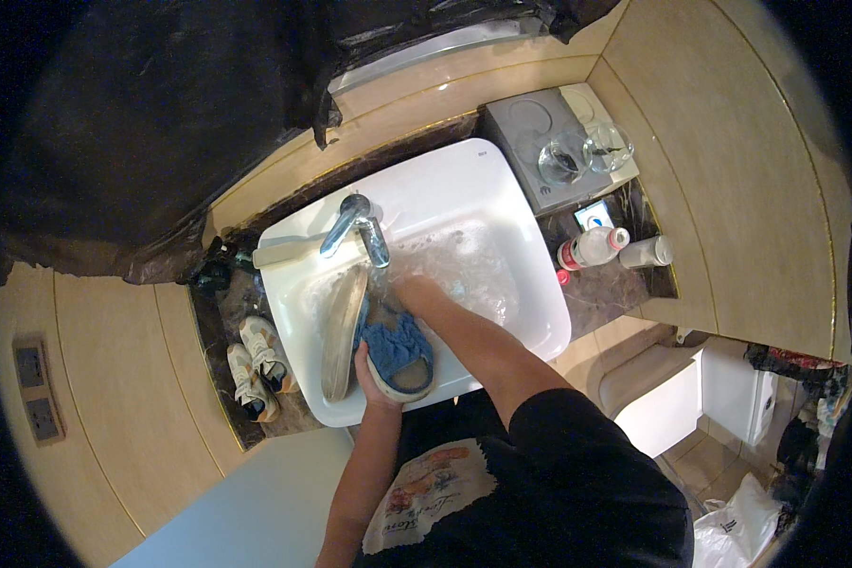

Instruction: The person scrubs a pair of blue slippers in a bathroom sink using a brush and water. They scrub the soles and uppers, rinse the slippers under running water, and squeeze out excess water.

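Observation:
My left hand (pixel 375 376) grips the heel end of a blue fabric-strapped sandal (pixel 397 344) at the near side of a white washbasin (pixel 440 192). Below the chrome faucet (pixel 373 241), my right hand (pixel 413 292) reaches over the sandal's far end, its fingers blurred and partly hidden in running water. Whether those fingers hold anything cannot be seen. A second sandal (pixel 344 334) rests on its edge left of the first, its pale sole turned outward. Foamy water (pixel 468 277) swirls in the basin.
A pair of small sneakers (pixel 261 355) sits on the dark stone counter at left. On the right stand a plastic bottle (pixel 589 248), a white canister (pixel 646 251) and a grey box (pixel 525 149) with glass vessels (pixel 562 162) on it. A toilet (pixel 657 397) is at lower right.

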The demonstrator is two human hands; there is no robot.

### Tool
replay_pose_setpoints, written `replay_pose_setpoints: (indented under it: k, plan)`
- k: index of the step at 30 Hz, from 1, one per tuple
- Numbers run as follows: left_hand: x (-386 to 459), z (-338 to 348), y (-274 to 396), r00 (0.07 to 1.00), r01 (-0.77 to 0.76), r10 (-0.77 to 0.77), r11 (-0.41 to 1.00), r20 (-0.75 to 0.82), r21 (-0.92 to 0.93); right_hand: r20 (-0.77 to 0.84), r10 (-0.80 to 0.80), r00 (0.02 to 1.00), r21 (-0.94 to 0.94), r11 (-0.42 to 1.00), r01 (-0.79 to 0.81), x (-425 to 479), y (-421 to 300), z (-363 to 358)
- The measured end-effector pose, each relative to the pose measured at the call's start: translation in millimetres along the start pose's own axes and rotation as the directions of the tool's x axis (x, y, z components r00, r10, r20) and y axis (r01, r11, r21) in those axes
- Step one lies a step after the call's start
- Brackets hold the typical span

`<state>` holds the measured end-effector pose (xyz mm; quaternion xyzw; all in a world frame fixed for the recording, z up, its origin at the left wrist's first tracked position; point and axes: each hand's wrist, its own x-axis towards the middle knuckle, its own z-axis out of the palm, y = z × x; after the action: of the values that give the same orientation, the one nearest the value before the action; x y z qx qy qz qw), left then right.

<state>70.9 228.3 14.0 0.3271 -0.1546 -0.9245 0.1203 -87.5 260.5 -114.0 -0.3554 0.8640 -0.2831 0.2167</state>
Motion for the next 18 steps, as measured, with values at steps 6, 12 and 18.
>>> replay_pose_setpoints:
  k: [6, 12, 18]
  plan:
    - [12.2, 12.1, -7.0, 0.996, 0.035, -0.029, 0.997, -0.084, 0.067, 0.113, 0.029, 0.993, 0.081, 0.996, -0.039, 24.4, 33.1, 15.3]
    - [20.2, -30.7, -3.2, 0.998, 0.016, -0.018, 1.000, -0.056, -0.024, 0.210, 0.242, 0.947, -0.125, 0.967, -0.220, 20.5, -43.1, -46.2]
    - [16.6, -5.8, -2.4, 0.997, 0.053, -0.055, 0.998, -0.063, -0.035, -0.041, 0.100, 0.994, -0.044, 0.994, -0.102, 22.7, 28.5, 28.9]
